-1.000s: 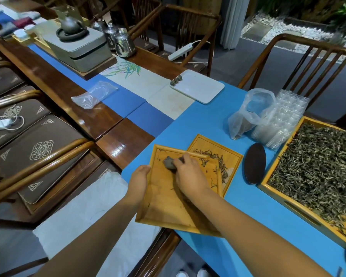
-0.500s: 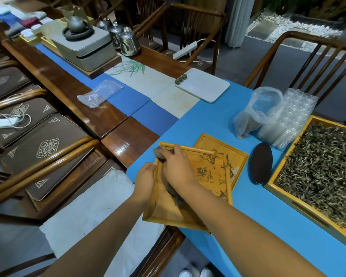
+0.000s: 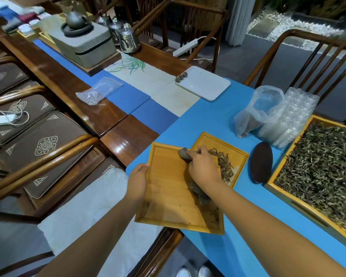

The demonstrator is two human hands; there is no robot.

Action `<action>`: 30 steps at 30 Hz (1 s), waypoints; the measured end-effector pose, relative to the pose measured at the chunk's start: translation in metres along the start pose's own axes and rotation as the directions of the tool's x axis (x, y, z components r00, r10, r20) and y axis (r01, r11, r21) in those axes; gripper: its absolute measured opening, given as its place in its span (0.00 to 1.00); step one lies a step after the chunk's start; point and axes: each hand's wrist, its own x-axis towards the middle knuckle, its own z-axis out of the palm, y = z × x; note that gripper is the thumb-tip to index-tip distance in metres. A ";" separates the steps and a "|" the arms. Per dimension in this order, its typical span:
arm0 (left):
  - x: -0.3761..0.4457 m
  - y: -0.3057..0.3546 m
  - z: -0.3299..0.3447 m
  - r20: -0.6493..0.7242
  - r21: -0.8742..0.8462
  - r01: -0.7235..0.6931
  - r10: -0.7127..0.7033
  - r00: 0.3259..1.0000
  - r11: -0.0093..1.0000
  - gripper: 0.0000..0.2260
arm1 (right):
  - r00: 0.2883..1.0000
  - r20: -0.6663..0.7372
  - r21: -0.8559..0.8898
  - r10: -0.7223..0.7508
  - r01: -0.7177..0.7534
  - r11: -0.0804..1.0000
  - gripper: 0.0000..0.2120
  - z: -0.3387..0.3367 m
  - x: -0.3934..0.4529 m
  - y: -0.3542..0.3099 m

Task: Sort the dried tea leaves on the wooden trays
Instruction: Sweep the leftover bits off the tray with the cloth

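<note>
Head view: left hand point(image 3: 138, 179) grips the left rim of the near wooden tray point(image 3: 168, 188), fingers closed on the edge. Right hand point(image 3: 203, 166) is clamped on a dark brush point(image 3: 185, 154), sweeping toward the small tray point(image 3: 239, 156) beyond. Tea leaves point(image 3: 224, 163) lie heaped there; dark crumbs remain in the near tray's right corner. Bulk leaves fill the large tray point(image 3: 272, 183) on the blue tabletop point(image 3: 208, 118). Judgement: keep the tray tilted and steady, use short strokes along the rim, finish the corner.

Head camera, looking forward and down, near hands
</note>
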 end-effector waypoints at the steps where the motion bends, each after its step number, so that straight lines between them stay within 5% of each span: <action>1: 0.001 0.000 -0.002 -0.002 0.008 0.003 -0.003 1.000 1.000 0.12 | 1.000 -0.020 0.016 0.007 -0.007 1.000 0.22 -0.004 -0.001 0.003; 5: 0.001 0.002 -0.005 0.001 0.007 0.013 -0.013 1.000 1.000 0.12 | 0.991 -0.125 0.081 -0.044 0.054 0.995 0.20 -0.013 -0.004 -0.007; 10: -0.002 0.006 0.004 0.073 -0.035 0.050 -0.047 0.996 0.998 0.11 | 0.987 -0.015 0.092 -0.159 0.159 0.983 0.20 0.012 -0.018 -0.038; 26: 0.002 0.006 -0.015 -0.030 0.126 0.031 -0.028 0.999 0.992 0.11 | 0.998 -0.043 0.004 0.043 -0.043 0.999 0.22 0.000 -0.005 0.051; 30: 0.003 0.007 -0.018 -0.001 0.176 -0.013 0.014 1.000 0.984 0.10 | 0.996 -0.074 0.089 -0.057 0.063 0.994 0.20 -0.015 -0.005 0.050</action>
